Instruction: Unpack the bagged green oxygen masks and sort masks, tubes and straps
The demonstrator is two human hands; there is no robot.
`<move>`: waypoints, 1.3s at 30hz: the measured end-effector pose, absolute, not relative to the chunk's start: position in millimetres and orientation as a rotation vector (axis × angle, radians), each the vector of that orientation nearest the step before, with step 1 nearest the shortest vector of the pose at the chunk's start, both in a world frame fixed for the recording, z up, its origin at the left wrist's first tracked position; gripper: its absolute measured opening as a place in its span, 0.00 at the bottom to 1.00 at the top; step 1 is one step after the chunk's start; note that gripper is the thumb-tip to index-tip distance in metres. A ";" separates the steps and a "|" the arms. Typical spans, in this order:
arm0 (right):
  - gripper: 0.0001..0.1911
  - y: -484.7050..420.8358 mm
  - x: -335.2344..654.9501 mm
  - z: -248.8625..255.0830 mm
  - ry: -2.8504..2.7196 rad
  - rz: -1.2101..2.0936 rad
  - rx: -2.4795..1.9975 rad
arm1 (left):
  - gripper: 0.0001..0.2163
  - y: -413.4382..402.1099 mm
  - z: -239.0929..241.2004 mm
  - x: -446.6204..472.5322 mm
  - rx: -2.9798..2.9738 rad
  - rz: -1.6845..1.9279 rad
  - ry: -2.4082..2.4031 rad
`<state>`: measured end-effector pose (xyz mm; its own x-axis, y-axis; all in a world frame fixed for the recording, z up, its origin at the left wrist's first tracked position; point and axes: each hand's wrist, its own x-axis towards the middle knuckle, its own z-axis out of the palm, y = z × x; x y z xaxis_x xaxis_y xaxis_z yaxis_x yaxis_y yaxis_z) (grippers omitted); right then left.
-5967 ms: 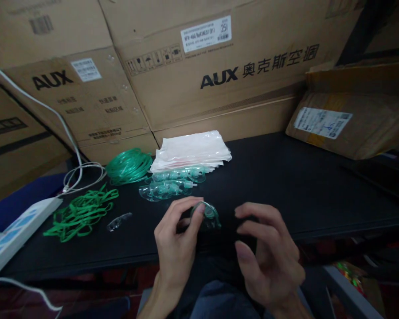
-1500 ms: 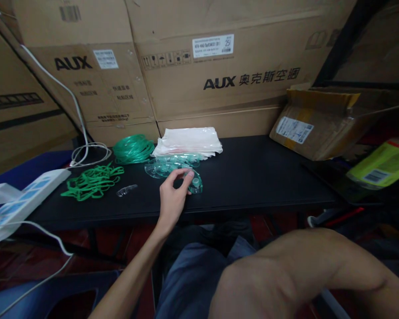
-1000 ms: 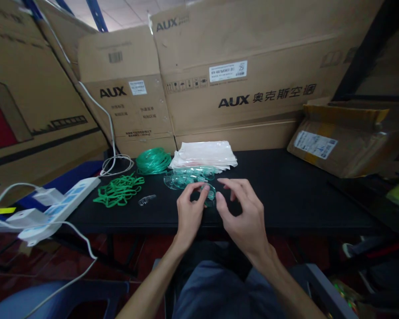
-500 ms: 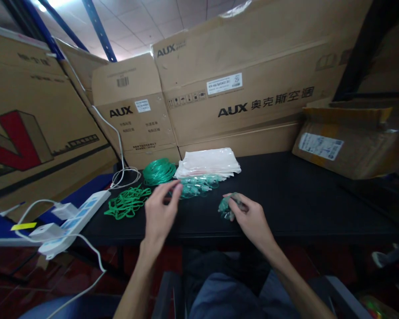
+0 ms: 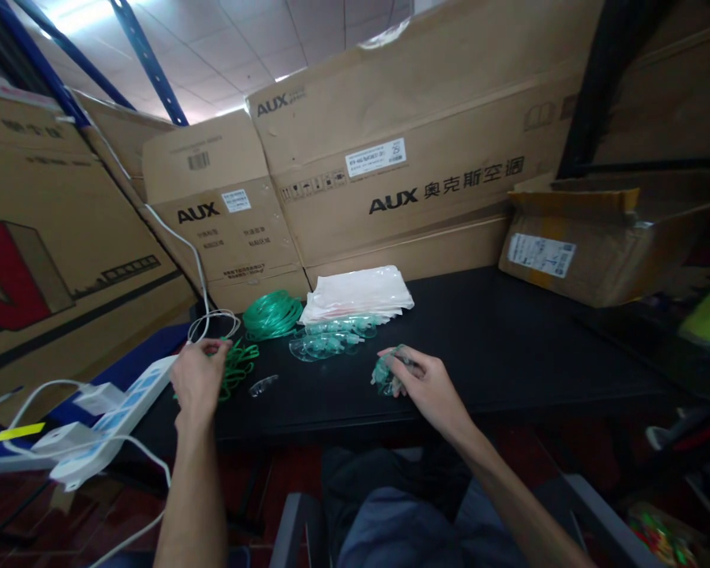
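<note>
My left hand is over the pile of thin green cords, with thumb and fingers pinched at its top edge; the hand covers part of the pile. In my right hand is a crumpled-looking clear green plastic mask, held above the front of the black table. A row of similar clear green masks lies between my hands, farther back. Between the cords and the masks, a small clear plastic piece rests alone on the table.
Behind the masks is a stack of white plastic bags, beside a coil of green tubing. A white power strip with plugs and cables lies at left. Large cartons wall the back; an open box stands at right on the black table.
My left hand has moved left, from beside the masks to the green cords, and its fingers have closed. The small clear piece now shows on the table. My right hand keeps its hold.
</note>
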<state>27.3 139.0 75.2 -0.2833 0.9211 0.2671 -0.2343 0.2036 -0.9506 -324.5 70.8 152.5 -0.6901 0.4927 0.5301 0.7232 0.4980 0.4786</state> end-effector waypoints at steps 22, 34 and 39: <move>0.21 140.9 42.4 77.0 -1.150 1.423 -0.704 | 0.09 132.9 281.9 -155.3 -1.843 -2.298 -1.148; 0.21 148.9 95.8 77.6 -0.985 1.334 -0.804 | 0.19 86.5 83.1 -158.3 -2.022 -2.098 -2.443; 0.21 145.7 92.3 78.9 -1.105 1.363 -0.808 | 0.21 76.4 91.1 -178.2 -2.145 -1.729 -2.556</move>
